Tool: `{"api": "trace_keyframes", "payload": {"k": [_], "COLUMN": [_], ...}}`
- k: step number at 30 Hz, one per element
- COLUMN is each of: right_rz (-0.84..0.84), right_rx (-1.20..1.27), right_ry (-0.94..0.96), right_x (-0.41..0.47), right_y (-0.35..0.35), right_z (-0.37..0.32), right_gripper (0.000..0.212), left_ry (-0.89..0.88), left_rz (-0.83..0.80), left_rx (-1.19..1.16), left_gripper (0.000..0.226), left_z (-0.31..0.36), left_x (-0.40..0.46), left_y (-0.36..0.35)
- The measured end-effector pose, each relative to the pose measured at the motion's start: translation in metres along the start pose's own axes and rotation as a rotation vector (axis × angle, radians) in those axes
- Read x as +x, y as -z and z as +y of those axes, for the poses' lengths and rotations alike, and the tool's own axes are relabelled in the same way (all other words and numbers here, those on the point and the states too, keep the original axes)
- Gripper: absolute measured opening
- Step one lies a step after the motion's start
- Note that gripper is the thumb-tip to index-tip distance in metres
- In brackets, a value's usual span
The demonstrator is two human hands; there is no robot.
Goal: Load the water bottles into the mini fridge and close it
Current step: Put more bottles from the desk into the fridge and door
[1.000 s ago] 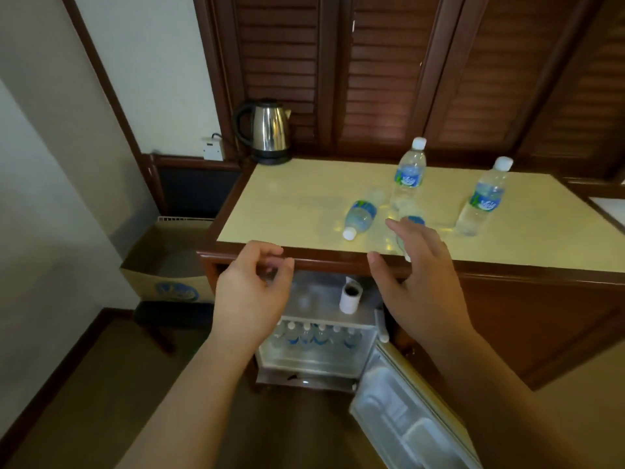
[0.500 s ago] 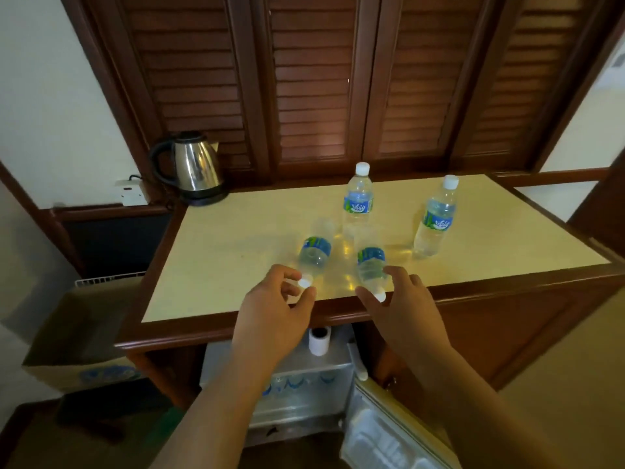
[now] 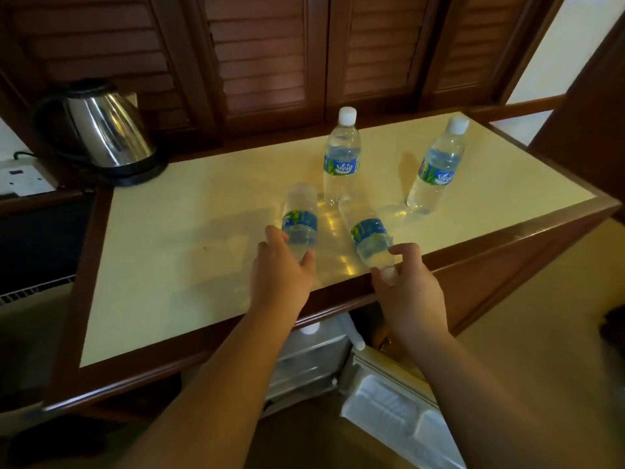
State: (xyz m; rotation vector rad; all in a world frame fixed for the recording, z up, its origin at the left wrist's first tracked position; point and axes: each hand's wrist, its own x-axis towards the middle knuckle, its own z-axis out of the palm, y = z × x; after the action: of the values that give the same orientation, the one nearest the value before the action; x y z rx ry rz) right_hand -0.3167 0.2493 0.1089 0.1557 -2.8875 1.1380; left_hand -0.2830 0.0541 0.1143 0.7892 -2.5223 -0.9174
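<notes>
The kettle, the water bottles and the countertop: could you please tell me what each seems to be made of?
Kettle: polished metal, probably stainless steel, mirror reflections; black, likely plastic, handle and base.
Water bottles, such as the upright one: clear thin plastic, see-through, white caps, printed blue-green labels.
Countertop: smooth cream surface, perhaps laminate, faint sheen, framed by glossy dark wood.

Dim, warm yellowish indoor light, brighter daylight at the upper right corner, soft glare patches on the cream desk (image 3: 176, 238) top, bright reflections on the steel kettle (image 3: 108, 130), dark murky lower left, wide-angle bending at edges, slight overall softness.
</notes>
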Motion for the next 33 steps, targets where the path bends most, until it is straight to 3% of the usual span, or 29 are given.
{"api": "trace_keyframes", "payload": {"k": [5, 12, 18, 23, 28, 33], "right_rz": [0.128, 0.231, 0.137, -0.109, -0.244, -0.313], "right_rx": [0.050, 0.144, 0.174, 0.131, 0.046, 0.022], "right_ry": [0.151, 0.338, 0.421, 0.478, 0.395, 0.229], "right_x": [-0.023, -0.056, -0.093, -0.135, -0.172, -0.197], "right_y": [0.013, 0.063, 0.104, 0.105, 0.070, 0.010], "right_z": [0.009, 0.016, 0.031, 0.070, 0.131, 0.193], "right_gripper": [0.036, 0.027, 0.016, 0.020, 0.023, 0.023], "left_ry": [-0.036, 0.004, -0.218, -0.339, -0.407, -0.249], "left_rz": [0.035, 0.279, 0.381, 0.418, 0.259, -0.001], "left_rx": [-0.049, -0.113, -0.079, -0.009, 0.007, 0.018], "left_gripper": [0.036, 0.036, 0.029, 0.029, 0.035, 0.039], "left_z": [-0.006, -0.007, 0.006, 0.006, -0.034, -0.100], "left_x": [-0.005, -0.066, -0.139, -0.212, -0.267, -0.310], "left_y": [0.001, 0.049, 0.078, 0.076, 0.045, -0.015]}}
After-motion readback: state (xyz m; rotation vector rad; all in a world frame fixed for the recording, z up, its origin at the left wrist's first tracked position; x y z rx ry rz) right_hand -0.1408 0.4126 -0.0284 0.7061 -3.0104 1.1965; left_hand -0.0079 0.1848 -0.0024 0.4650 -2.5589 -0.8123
